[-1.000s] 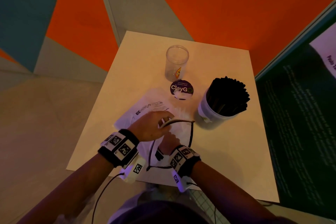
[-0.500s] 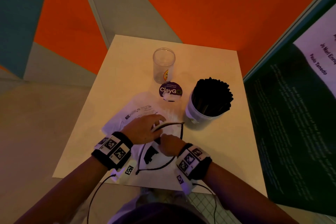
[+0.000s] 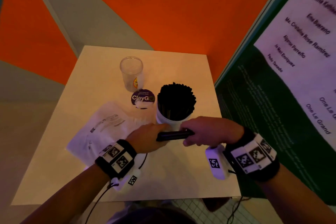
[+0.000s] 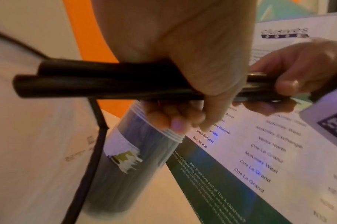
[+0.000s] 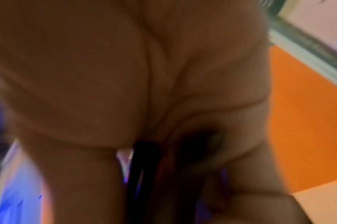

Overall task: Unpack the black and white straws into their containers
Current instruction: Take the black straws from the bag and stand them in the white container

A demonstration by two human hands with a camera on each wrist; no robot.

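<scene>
On the table [image 3: 181,178], the cup [image 3: 131,72] stands behind the sticker [image 3: 143,98], left of the tub [image 3: 166,118].

A small bundle of black straws [image 3: 172,135] lies level above the near middle of the desk, gripped at its left end by the left hand [image 3: 145,139] and at its right end by the right hand [image 3: 209,132]. Just beyond it stands a white container [image 3: 163,117] packed with upright black straws [image 3: 176,102]. Farther left stands a clear container [image 3: 131,72], upright. A white packet [image 3: 101,132] lies flat at the left.
</scene>
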